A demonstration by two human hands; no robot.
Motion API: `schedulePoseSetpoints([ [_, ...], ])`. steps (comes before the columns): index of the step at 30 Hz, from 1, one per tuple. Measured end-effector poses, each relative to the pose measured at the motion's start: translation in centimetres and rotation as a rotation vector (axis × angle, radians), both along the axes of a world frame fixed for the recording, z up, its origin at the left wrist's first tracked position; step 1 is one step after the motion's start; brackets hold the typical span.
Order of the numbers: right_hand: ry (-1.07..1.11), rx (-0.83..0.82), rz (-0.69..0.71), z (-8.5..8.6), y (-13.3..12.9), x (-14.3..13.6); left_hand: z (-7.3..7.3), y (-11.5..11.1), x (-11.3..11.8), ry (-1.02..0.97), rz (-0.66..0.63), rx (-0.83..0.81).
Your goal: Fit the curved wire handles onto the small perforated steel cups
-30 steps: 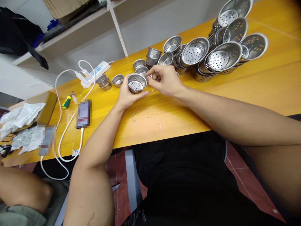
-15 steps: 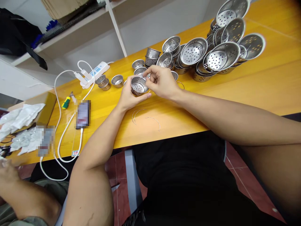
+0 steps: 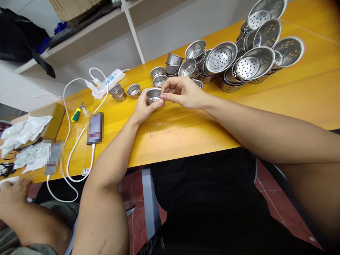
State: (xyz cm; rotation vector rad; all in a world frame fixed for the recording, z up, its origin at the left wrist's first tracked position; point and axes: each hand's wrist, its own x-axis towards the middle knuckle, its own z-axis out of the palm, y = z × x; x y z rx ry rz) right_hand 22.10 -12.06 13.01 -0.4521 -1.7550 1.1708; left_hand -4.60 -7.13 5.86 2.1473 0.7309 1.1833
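My left hand (image 3: 143,108) is wrapped round a small perforated metal cup (image 3: 153,95), thumb along its near side. My right hand (image 3: 182,92) is at the cup's right rim, thumb and index finger pinched together there; what they hold, if anything, is too small to make out. Thin curved wires (image 3: 174,134) lie on the yellow table (image 3: 202,134) nearer my body. Just behind my hands stand more small perforated cups (image 3: 159,81).
Stacks of larger metal cups (image 3: 221,58) stand at the back right. To the left are a power strip (image 3: 110,83) with white cables, a phone (image 3: 95,128), a green-handled tool (image 3: 75,115) and a box (image 3: 54,122). Another person's hand (image 3: 16,191) is at the lower left.
The cup in my left hand has tilted, so less of its inside shows. My right hand has shifted slightly at its rim. The other person's hand has moved up toward the table edge.
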Motion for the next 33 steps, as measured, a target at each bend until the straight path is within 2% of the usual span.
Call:
schedulePoseSetpoints([
  [3,0.000,-0.028,-0.014,0.1,0.1,0.0,0.0,-0.3,0.1,-0.011,-0.025,-0.043],
  [9,-0.052,-0.055,-0.045,0.1,0.4,0.1,-0.2,-0.3,0.4,0.070,0.028,0.007],
  [26,-0.062,0.006,-0.043,-0.6,0.8,0.1,-0.4,-0.2,0.3,0.055,0.020,0.014],
  [29,-0.069,0.060,-0.114,-1.2,0.8,0.3,-0.5,0.0,0.4,0.049,0.019,0.027],
  [33,-0.137,0.166,-0.305,-1.7,0.7,0.8,-1.0,0.9,0.1,0.018,0.032,0.097],
])
